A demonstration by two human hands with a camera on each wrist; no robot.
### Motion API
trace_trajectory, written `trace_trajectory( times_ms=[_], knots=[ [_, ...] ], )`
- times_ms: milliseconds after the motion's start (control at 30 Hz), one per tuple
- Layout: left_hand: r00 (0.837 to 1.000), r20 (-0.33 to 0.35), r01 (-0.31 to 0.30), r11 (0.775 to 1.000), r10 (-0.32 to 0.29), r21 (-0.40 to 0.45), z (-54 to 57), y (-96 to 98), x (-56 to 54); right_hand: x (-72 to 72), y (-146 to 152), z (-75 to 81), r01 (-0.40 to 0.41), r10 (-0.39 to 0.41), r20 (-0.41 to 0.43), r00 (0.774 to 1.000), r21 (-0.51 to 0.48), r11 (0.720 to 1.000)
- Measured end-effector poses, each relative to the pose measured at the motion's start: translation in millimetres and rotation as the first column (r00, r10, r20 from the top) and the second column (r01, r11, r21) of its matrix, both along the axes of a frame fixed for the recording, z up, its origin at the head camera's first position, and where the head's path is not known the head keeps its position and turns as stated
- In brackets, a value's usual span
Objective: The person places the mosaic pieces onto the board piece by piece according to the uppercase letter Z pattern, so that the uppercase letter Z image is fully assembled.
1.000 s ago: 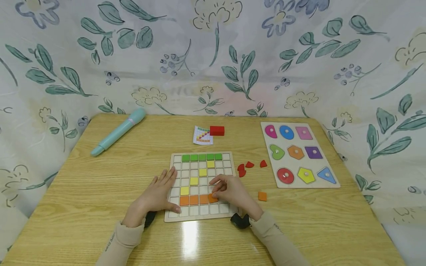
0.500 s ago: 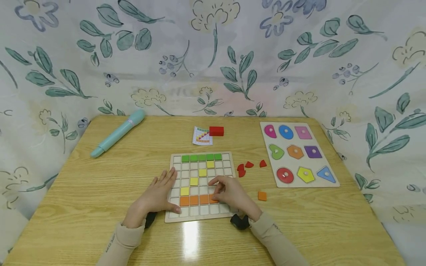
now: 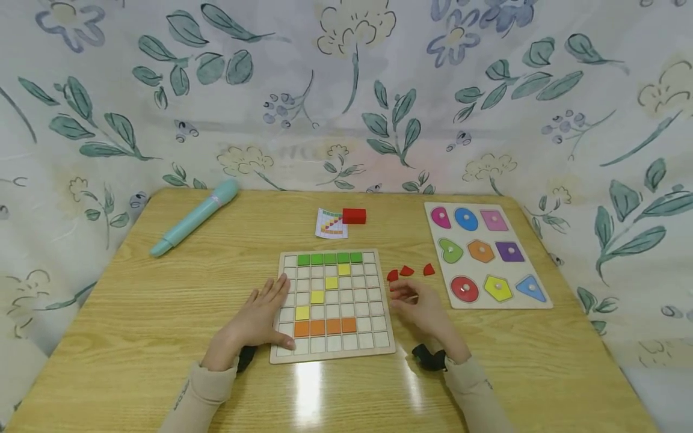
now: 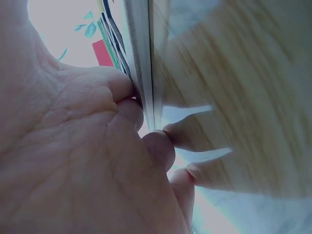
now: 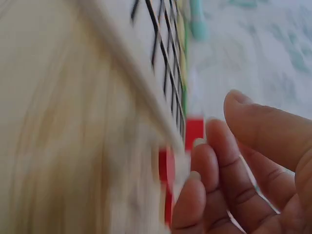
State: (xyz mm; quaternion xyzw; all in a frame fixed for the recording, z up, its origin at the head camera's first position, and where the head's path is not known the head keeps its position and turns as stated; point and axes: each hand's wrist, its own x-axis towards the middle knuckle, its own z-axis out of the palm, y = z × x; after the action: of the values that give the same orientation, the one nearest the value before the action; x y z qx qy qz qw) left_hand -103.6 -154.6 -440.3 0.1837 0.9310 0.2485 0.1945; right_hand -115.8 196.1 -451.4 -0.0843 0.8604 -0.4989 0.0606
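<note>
A wooden grid board (image 3: 385, 343) lies on the table, bearing a green row, a yellow diagonal and an orange row of square tiles (image 3: 333, 326). My left hand (image 3: 254, 319) rests on its left edge with spread fingers, the thumb over the lower left corner. In the left wrist view the fingertips (image 4: 161, 146) touch along the board's side. Just off the board's right edge is my right hand (image 3: 423, 308), fingers loosely bent, with a gap between thumb and fingers in the right wrist view. Red wedge pieces (image 3: 406, 271) lie by its fingertips. Whatever lies beneath that hand is hidden.
Behind the board are a small printed pattern card (image 3: 331, 225) and a red block (image 3: 354, 216). A shape puzzle board (image 3: 509, 270) with knobbed pieces lies at the right. A teal microphone-shaped object (image 3: 195, 218) lies at the back left. A patterned cloth (image 3: 303, 54) hangs behind the table.
My right hand has let go of the orange tile, now flat at the orange row's right end, and moved right off the board. It now covers where a loose orange tile lay. My left hand stays put.
</note>
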Motion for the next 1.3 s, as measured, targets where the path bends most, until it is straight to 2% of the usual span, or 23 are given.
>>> trace_trajectory(
  times_ms=[200,300,433,600,767,933,1067,1200,1300],
  knots=[
    [1.000,-0.008,0.002,1.000,-0.002,-0.008,2.0,-1.0,-0.6,17.9,45.5,-3.1,0.148,-0.148,0.020,0.989,0.004,0.989],
    [1.000,-0.016,0.005,1.000,-0.005,-0.016,1.9,-1.3,-0.9,28.0,58.4,-5.0,0.152,-0.152,0.049,0.987,0.000,0.988],
    [1.000,-0.015,0.007,1.000,-0.007,-0.018,1.5,-0.5,-0.6,35.5,61.9,-6.5,0.118,-0.122,0.042,0.992,0.095,0.988],
    [1.000,-0.017,-0.001,1.000,0.000,-0.019,1.4,0.0,-0.2,31.2,52.1,-5.1,0.092,-0.096,0.011,0.995,0.196,0.976],
    [1.000,-0.014,0.002,1.000,-0.003,-0.015,0.5,1.0,-0.4,17.4,44.5,-6.9,0.085,-0.087,0.002,0.996,0.181,0.980],
    [1.000,0.000,0.011,1.000,-0.011,-0.006,-2.1,1.0,-0.9,-2.7,31.6,-3.1,0.030,-0.032,0.011,0.999,0.163,0.986],
    [1.000,0.001,0.011,1.000,-0.011,-0.006,-4.5,1.1,-0.7,-13.1,11.5,5.4,-0.020,0.019,0.010,1.000,0.176,0.984],
    [1.000,-0.011,0.012,1.000,-0.012,-0.002,-5.3,0.1,-0.1,-14.7,-10.3,9.5,-0.153,0.145,0.061,0.988,0.149,0.977],
    [1.000,-0.018,0.006,1.000,-0.006,-0.003,-5.3,-1.3,-0.7,-12.7,-24.0,7.9,-0.268,0.257,0.098,0.961,0.111,0.957]
  ],
)
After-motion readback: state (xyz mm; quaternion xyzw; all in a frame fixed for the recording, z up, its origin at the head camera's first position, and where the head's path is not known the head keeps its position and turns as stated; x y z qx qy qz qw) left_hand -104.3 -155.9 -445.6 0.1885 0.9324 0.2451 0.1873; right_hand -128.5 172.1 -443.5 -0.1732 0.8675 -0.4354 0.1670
